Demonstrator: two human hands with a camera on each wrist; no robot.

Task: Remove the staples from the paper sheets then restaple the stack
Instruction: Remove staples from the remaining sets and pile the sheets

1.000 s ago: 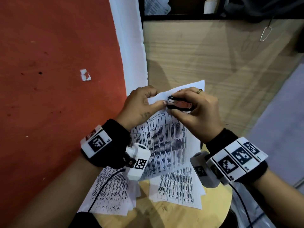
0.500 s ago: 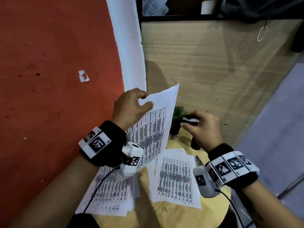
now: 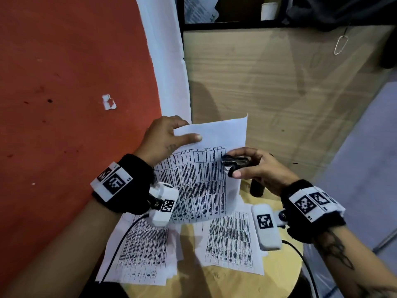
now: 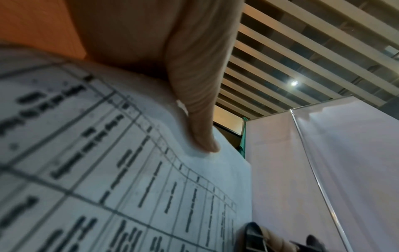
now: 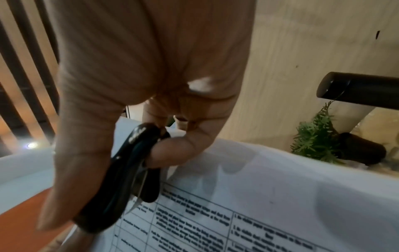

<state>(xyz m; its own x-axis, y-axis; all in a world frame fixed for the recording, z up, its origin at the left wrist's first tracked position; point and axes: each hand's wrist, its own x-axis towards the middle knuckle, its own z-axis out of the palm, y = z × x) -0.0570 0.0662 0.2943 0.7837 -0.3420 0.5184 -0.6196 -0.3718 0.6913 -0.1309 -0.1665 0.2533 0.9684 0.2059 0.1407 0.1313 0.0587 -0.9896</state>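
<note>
My left hand [image 3: 163,136] pinches one sheet [image 3: 206,168] mid-frame, right hand [image 3: 255,166] grips staple remover [image 3: 234,164]; loose pages [image 3: 229,244] lower frame, restapling not started.

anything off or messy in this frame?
Minor mess only. The loose sheets on the round table lie fanned and askew, not squared; the left pile overhangs the table edge. The left hand holds one sheet up, and the right hand grips the staple remover. Nothing looks torn.
</note>
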